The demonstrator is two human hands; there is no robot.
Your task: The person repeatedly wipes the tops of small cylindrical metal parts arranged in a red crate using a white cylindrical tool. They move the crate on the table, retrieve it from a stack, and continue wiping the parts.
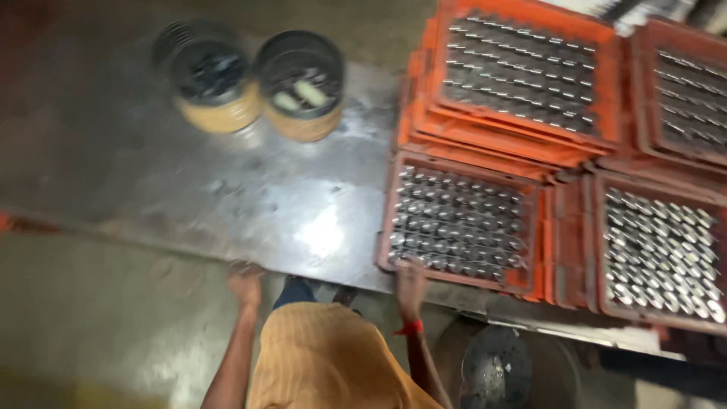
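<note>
While both arms hang low, right hand (pixel 410 288) touches orange tray (pixel 459 221).

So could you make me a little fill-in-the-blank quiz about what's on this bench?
1. The trays holding metal pieces are coloured ____.
2. ____ round tubs stand at the far side of the metal table.
3. The right hand touches the near edge of a ____.
4. The left hand rests on the table's ____.

Answers: orange; two; tray; edge
</note>
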